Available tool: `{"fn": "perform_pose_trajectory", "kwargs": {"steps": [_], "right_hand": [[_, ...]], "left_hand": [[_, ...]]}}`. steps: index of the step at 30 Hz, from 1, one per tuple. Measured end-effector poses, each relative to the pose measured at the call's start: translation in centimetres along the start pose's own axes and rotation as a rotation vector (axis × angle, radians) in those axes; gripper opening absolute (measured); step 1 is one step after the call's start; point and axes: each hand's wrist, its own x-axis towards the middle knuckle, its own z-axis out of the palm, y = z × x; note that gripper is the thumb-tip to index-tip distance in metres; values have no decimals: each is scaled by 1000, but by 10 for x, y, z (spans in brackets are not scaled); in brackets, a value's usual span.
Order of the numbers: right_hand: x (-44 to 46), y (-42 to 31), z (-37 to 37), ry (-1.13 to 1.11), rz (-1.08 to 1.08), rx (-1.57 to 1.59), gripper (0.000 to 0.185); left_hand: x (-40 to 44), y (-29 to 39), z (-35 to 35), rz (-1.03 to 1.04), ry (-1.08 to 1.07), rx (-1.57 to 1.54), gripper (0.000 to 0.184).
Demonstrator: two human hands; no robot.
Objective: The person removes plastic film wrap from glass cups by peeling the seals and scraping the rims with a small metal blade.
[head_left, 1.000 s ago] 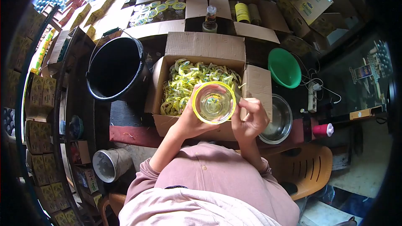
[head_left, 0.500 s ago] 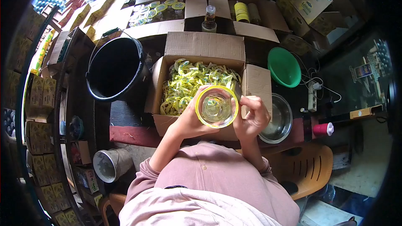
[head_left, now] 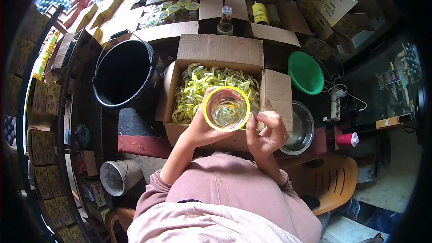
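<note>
A clear cup [head_left: 226,109] with a yellow rim faces up at the camera, held by my left hand [head_left: 198,128], whose fingers wrap its left side. At its right edge is my right hand [head_left: 268,131], thumb and forefinger pinched close to the rim; anything between those fingertips is too small to make out. Behind and below the cup, a cardboard box [head_left: 220,47] stands with its flaps folded out. Yellow and clear curled strips [head_left: 198,78] fill it.
A black bucket [head_left: 123,74] stands left of the box. To the right are a green bowl [head_left: 306,73], a metal bowl [head_left: 300,128], a power strip [head_left: 335,103] and a pink spool [head_left: 344,140]. Lidded cups [head_left: 173,8] sit in a box behind.
The cup shifted slightly right and down, then back left and up with my left hand. My right hand's fingers have drawn a little away from the rim.
</note>
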Motion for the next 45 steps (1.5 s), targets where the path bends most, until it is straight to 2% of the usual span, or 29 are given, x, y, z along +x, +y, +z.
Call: {"fn": "perform_pose_trajectory", "kwargs": {"steps": [11,14,21,32,38,45], "right_hand": [[0,-1,3,18,-67,-92,19],[5,1,4,4,-91,-80,18],[9,4,-1,-32,44,46,18],[8,1,0,-15,-47,-97,19],[10,9,-2,-38,36,55,19],[5,2,-6,-43,53,27,18]], "left_hand": [[1,1,2,-29,-4,29,72],[-4,-4,-2,-22,-58,161,75],[-1,0,-2,-72,-26,-51,72],[-2,-3,-5,-41,-87,33,72],[-4,-3,-6,-75,-111,-34,75],[-4,-3,-6,-87,-42,-60,76]]}}
